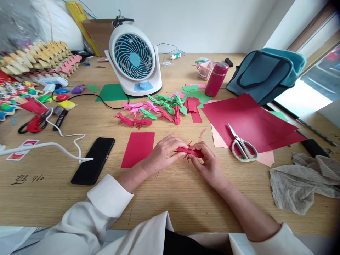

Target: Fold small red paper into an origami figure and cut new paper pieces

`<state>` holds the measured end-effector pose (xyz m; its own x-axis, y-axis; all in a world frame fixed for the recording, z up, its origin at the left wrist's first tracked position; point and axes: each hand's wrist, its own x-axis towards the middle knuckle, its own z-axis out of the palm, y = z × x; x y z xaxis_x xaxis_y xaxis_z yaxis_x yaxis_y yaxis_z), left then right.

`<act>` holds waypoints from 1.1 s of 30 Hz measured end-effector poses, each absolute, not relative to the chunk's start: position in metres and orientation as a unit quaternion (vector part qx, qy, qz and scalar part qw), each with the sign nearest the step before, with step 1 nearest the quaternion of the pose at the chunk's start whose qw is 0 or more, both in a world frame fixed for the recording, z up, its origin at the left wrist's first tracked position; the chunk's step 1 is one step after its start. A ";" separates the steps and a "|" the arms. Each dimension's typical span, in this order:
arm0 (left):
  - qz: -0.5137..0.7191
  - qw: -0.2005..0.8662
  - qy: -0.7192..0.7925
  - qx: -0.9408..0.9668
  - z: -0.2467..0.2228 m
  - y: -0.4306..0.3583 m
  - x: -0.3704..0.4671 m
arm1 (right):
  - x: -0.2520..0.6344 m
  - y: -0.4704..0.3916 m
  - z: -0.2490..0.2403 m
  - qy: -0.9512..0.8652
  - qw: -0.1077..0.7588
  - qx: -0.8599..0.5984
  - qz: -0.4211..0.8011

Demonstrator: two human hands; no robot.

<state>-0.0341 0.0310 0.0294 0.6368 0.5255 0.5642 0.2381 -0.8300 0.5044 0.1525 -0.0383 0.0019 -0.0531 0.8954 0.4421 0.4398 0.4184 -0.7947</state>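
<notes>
Between my two hands is a small folded red paper figure (pixel 195 152) with thin pointed bits sticking out at its middle. The fingers of my left hand (pixel 166 152) pinch its left end. My right hand (pixel 208 164) grips the right end between thumb and fingers. A flat red paper rectangle (pixel 138 148) lies just left of my left hand. Beyond my hands sits a cluster of folded paper figures in pink, green (pixel 165 104) and red (pixel 177 115). Red paper strips (pixel 193 105) lie beside them. White-handled scissors (pixel 241 145) rest on large red sheets (pixel 255 120) at the right.
A black phone (pixel 93 161) and white cable (pixel 63 135) lie at the left. A fan (pixel 135 58) stands at the back, with a red bottle (pixel 217 79) and blue bag (pixel 261 76) farther right. A crumpled cloth (pixel 299 182) is at the right edge.
</notes>
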 end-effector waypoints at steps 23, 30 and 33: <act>0.304 0.158 0.207 0.916 0.033 0.038 -0.041 | 0.158 -0.038 0.001 -0.726 0.449 -0.490 0.174; 0.291 0.162 0.202 0.921 0.034 0.038 -0.041 | 0.157 -0.038 -0.003 -0.722 0.446 -0.494 0.190; 0.283 0.164 0.196 0.924 0.034 0.038 -0.041 | 0.157 -0.038 -0.003 -0.722 0.442 -0.494 0.197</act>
